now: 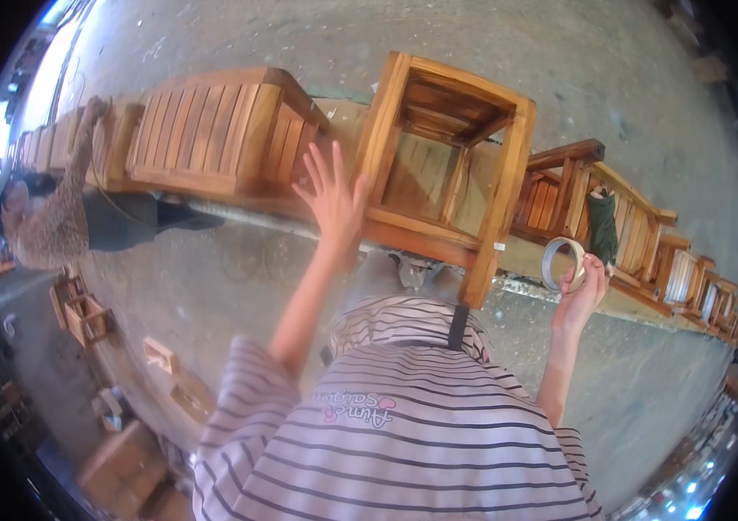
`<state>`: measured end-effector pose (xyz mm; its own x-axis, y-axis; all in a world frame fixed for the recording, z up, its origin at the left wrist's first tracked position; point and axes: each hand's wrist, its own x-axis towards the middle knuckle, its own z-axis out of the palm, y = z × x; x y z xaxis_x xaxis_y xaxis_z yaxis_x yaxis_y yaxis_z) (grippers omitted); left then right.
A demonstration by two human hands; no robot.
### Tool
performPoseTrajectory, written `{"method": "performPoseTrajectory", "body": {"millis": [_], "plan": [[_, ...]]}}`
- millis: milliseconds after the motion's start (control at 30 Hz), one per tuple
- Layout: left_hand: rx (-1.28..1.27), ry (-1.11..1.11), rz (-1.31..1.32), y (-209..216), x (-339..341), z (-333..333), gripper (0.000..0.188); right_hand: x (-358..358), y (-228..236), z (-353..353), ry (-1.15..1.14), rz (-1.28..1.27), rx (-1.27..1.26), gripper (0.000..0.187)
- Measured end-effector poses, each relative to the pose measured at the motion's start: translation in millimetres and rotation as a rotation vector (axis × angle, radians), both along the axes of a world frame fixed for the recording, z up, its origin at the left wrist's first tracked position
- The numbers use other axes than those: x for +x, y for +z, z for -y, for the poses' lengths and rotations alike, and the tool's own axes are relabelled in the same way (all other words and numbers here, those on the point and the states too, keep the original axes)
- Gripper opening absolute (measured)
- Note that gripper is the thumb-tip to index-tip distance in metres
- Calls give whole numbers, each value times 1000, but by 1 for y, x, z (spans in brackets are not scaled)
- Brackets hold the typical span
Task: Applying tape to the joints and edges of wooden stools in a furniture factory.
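Note:
My left hand [334, 198] has its fingers spread and holds nothing. It is beside the left edge of a wooden furniture frame [508, 174], perhaps a chair or stool; I cannot tell whether the fingertips touch it. A roll of tape [549, 263], pale with a wide hollow core, is gripped in my right hand [583, 295], to the right of the frame. On the frame's near right corner sits a small white patch [500, 247]. Through the frame's open top, its inner rails and a panel below show.
Slatted wooden furniture [199, 130] lines up to the left, with more slatted pieces [677, 273] to the right. A dark green cloth [602, 227] lies on one. A person [47, 217] works at far left. Cardboard boxes [125, 469] are at lower left.

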<state>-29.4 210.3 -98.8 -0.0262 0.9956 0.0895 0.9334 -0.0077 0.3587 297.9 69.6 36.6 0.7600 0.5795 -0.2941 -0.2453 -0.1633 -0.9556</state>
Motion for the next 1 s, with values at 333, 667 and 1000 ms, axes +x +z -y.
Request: {"method": "performPoseTrajectory", "body": {"millis": [333,667,1000], "plan": [[-97,-223,49,-9,13,-31,70,6,-53,57,-228,-57,-110,8],[19,-483,324,25,250,-73,103,50,-83,88,-244,-218,-113,9],[-56,-550,241,-46,299,-66,111,132,-96,143,-293,-230,-103,10]]}}
